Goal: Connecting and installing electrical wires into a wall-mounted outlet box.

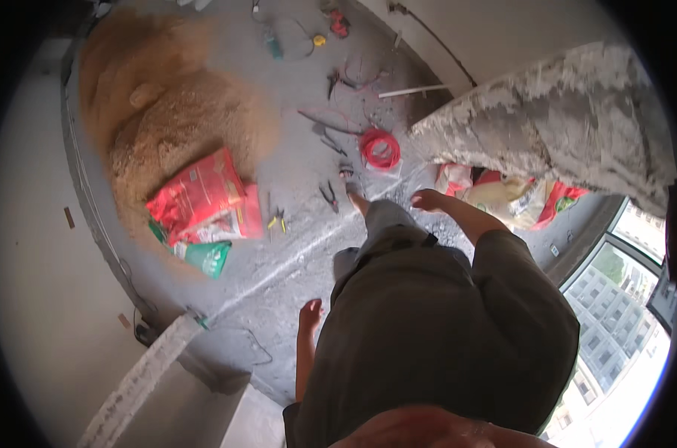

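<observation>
My left hand (310, 316) hangs low beside my body over the grey floor, fingers loosely curved and nothing visible in them. On the other side my right hand (429, 200) reaches forward near my knee, its fingers loosely bent, also with nothing visible in it. Ahead of the right hand lies a coil of red cable (381, 148). Dark-handled pliers (328, 196) lie on the floor close to my sandalled foot (356, 196). Farther left is a pair of yellow-handled pliers (277, 219). Another pair of pliers (332, 142) lies left of the coil.
A heap of sand (181, 104) fills the far left, with red bags (204, 196) and a green bag (207, 257) at its near edge. A rough wall end (547, 112) juts in at right, above more bags (510, 198). A window (615, 299) stands right.
</observation>
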Demonstrator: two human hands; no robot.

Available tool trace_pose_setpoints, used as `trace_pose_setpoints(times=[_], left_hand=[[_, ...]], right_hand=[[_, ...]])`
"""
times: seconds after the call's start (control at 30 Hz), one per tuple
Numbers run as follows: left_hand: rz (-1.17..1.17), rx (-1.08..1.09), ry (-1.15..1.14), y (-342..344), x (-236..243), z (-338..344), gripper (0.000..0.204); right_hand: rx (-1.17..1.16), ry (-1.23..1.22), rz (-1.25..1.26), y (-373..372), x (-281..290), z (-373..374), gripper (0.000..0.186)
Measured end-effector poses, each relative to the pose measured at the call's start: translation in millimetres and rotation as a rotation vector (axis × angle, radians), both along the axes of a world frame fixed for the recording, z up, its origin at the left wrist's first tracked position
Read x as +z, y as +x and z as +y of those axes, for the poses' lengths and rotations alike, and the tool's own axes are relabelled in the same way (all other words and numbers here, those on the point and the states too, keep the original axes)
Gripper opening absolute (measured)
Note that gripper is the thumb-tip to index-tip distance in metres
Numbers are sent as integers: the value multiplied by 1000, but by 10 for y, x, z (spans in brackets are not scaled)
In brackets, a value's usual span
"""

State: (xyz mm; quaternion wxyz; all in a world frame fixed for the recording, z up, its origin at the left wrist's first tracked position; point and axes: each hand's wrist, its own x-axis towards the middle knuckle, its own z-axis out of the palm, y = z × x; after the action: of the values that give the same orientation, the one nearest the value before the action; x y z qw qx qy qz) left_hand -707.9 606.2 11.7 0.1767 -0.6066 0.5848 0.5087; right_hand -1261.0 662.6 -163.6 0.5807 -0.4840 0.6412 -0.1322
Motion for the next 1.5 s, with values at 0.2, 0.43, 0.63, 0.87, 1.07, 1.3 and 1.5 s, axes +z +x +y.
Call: trace_pose_setpoints(times=[0.2, 0.43, 0.63, 0.87, 1.07, 1.3, 1.5], left_hand=[[45, 83, -53, -69, -68, -1069, 35], [139, 78, -89, -320, -14, -2662, 34], [119, -205, -161, -545, -185, -4236, 32], [338, -919, -481, -654, -956, -6968, 28], [198, -384, -86, -2129, -618, -8499, 27], [172, -730, -79, -4570, -427, -8121, 24], [226, -935, 110, -5897, -229, -7394, 26]], right_hand=[[-572, 146, -295, -156, 799, -1306, 25], [-682, 334, -81, -75, 322, -1080, 21], [-1266, 563, -272, 266, 408, -1475, 19], [-1728, 364, -625, 891, 778, -2593, 30], [-2002, 237, -588, 1394, 1229, -3101, 28], [-2386, 153, -591, 1461, 1145, -3158, 39], [-2312, -51, -635, 239, 501, -3323, 42]])
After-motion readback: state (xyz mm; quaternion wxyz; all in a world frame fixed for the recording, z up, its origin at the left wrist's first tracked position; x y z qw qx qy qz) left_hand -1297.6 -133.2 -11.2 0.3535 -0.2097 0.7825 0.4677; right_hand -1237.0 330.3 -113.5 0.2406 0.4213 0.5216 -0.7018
